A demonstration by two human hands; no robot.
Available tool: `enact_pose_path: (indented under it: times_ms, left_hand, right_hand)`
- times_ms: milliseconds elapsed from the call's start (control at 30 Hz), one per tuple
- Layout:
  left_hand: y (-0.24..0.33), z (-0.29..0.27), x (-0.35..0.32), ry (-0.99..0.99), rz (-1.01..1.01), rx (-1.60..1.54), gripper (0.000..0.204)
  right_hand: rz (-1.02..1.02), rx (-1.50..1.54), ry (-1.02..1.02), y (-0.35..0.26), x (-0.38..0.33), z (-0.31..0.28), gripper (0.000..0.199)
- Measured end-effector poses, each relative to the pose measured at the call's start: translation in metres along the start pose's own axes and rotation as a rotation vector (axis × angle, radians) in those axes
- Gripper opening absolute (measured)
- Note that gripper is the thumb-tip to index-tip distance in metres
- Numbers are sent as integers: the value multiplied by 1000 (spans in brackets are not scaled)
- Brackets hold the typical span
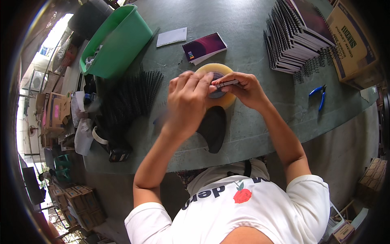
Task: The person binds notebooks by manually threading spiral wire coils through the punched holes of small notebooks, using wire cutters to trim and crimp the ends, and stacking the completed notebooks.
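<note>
My left hand (187, 101) and my right hand (243, 89) meet over a large roll of clear tape (221, 69) that lies on the green table (252, 36). My right hand pinches a small flat silver piece (226, 83) between thumb and fingers, just above the roll's core. My left hand's fingers close around the roll's near side and touch the same small piece. A dark curved sheet (213, 128) lies on the table below my hands.
A green plastic bin (118, 40) stands at the back left, with black binding coils (134, 95) beside it. A purple notebook (204, 47), a white pad (172, 36), a stack of spiral notebooks (298, 34), a cardboard box (353, 38) and blue pliers (319, 95) lie around.
</note>
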State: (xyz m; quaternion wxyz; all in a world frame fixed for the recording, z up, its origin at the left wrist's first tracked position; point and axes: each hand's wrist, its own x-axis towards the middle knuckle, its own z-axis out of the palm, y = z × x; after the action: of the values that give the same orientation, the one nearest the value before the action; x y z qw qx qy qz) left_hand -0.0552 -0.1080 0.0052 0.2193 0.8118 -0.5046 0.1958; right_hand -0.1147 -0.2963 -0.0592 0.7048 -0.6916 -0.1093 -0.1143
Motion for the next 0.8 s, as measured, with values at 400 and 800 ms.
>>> enact_pose_path:
  times_ms: [400, 800]
  left_hand:
    - [-6, -12, 13, -244, -27, 3, 36]
    - [11, -12, 16, -173, -8, -23, 27]
  right_hand:
    - [-51, 65, 215, -19, -1, 21, 21]
    - [-62, 80, 203, 0, -19, 21, 15]
